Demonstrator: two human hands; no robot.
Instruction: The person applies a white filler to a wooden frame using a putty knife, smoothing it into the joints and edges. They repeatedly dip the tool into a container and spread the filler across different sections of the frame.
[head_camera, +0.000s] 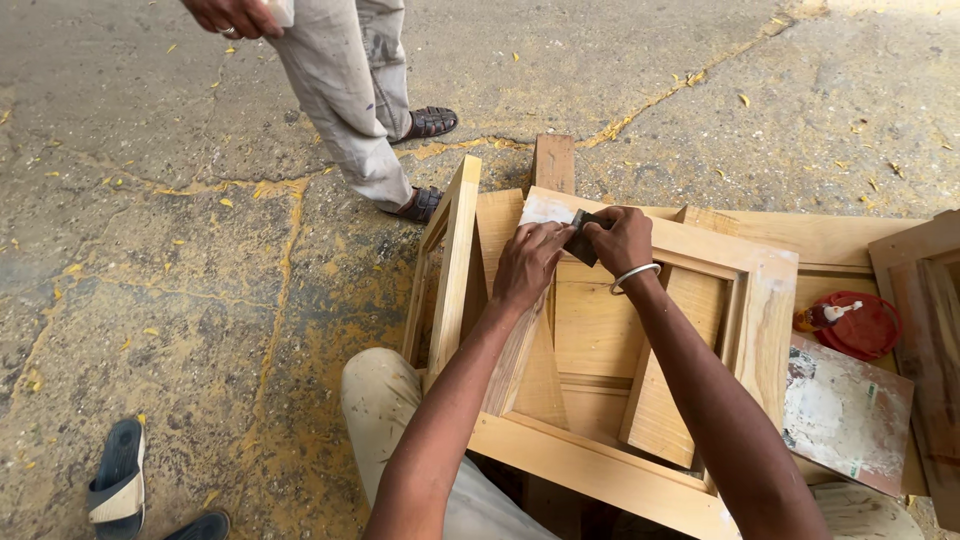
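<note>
Cracked concrete floor (150, 260) dusted with yellow sawdust, wooden frames (600, 380), blue sandal (118, 485), scattered leaves

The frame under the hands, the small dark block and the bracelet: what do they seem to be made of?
The frame looks like bare, unvarnished wood: pale yellow with visible grain. The small dark block, gripped by the left hand and the right hand, could be a sanding block; its material is unclear. The bracelet looks like shiny metal.

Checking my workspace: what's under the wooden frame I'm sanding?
Under the wooden frame lie flat wooden panels and a dark plank; my knee shows beside it. Anything lower is covered.
</note>
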